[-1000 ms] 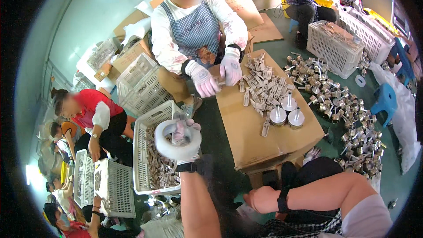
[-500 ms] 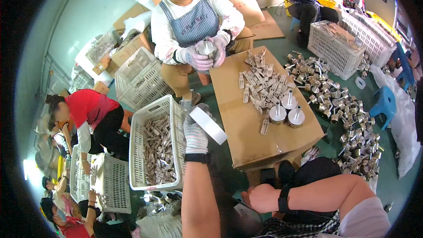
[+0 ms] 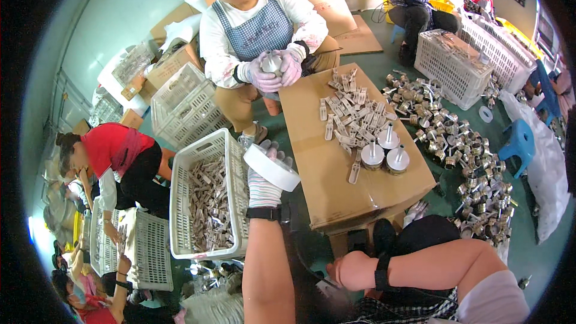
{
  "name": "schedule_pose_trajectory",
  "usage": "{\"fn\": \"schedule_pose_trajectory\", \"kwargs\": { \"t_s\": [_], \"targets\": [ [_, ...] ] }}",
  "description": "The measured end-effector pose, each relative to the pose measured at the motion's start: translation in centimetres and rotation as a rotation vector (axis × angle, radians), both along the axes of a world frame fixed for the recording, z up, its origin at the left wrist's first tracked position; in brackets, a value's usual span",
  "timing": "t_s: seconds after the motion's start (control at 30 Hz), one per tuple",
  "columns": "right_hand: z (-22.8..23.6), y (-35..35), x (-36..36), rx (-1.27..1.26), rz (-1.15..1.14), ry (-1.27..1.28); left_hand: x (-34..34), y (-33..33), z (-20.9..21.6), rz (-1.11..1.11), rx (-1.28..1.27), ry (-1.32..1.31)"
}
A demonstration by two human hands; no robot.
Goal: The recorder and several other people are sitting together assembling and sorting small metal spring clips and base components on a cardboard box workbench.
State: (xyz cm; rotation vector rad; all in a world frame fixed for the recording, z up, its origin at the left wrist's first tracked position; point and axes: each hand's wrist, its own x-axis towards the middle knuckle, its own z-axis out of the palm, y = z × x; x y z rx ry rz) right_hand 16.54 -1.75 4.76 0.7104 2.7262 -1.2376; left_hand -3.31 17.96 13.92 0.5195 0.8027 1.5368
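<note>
- Two hands in view: left hand [image 3: 264, 183], in a striped knit glove with a black wrist strap, is raised and closed around a white round disc [image 3: 273, 167], fingers curled over the disc's far edge.
- Disc is tilted, flat face up and toward the left, held in the air just right of the white plastic basket [image 3: 186, 201] and left of the cardboard box [image 3: 336, 174] serving as table.
- Basket below-left of that grip holds a heap of small flat metal pieces [image 3: 210, 204].
- Right hand [image 3: 354, 270] is low, near the lap, bare with a black wrist strap; fist looks loosely curled, cannot tell if it holds anything.
- On the box, right of the left grip: scattered flat metal clips [image 3: 351, 111] and three round assembled pieces with stems [image 3: 384, 150] standing together near the right edge.
- Beyond the box, a pile of metal cylinders [image 3: 462, 150] on the green floor.
- Across the box, a person in a checked apron holds a metal part [image 3: 273, 63] in both gloved hands.
- Far left, a person in a red top bends over another white basket [image 3: 147, 249].
</note>
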Motion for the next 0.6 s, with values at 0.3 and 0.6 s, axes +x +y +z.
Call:
{"fn": "schedule_pose_trajectory", "kwargs": {
  "t_s": [0.3,0.6],
  "targets": [
    [1.9,0.6,0.6,0.009,0.024,0.058,0.1,-0.1,-0.2,-0.040,0.056,-0.034],
    [15.8,5.0,4.5,0.101,-0.428,-0.256,0.1,-0.6,0.3,-0.022,0.131,-0.123]
  ]
}}
